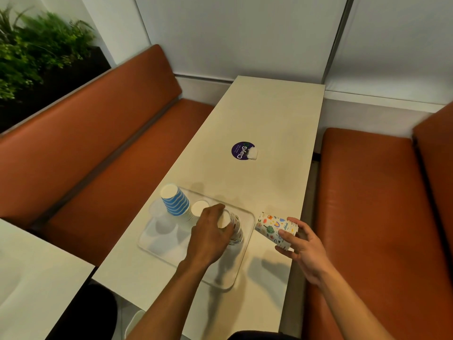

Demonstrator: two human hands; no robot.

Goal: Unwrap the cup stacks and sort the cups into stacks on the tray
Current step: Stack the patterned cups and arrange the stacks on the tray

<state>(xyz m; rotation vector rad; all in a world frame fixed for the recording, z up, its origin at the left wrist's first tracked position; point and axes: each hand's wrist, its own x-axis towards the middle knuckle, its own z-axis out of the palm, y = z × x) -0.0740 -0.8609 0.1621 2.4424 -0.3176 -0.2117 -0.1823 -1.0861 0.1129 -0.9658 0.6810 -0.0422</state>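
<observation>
Sorting step in hand, noted from beside the table; bearings are read on the clear tray as a dial, twelve pointing away from the person

- Tray: lies on the near part of the table, carrying three upturned stacks
- Blue-striped stack: at ten o'clock on the tray, leaning slightly
- White-based stack: at about twelve, just beside the striped one; its pattern is hidden
- Patterned stack: at two o'clock, near the tray's right rim
- Left hand: fingers curled over the top of the patterned stack, clasping it
- Right hand: off the tray at three o'clock, fingers and thumb wrapped round the loose patterned cups, which lie tilted on their side above the table, base ends toward the tray
- No wrapping shows on the held cups
- Round purple sticker: well beyond the tray at twelve, with a crumpled white scrap touching its right edge; whether the scrap is wrapping cannot be told

Judgement: unwrapping looks finished for these cups and the matching prints are being joined. The next move calls for turning the held cups mouth-down, lining them up over the patterned stack once the left hand clears its top, and nesting them squarely so the stack does not tip toward the rim
</observation>
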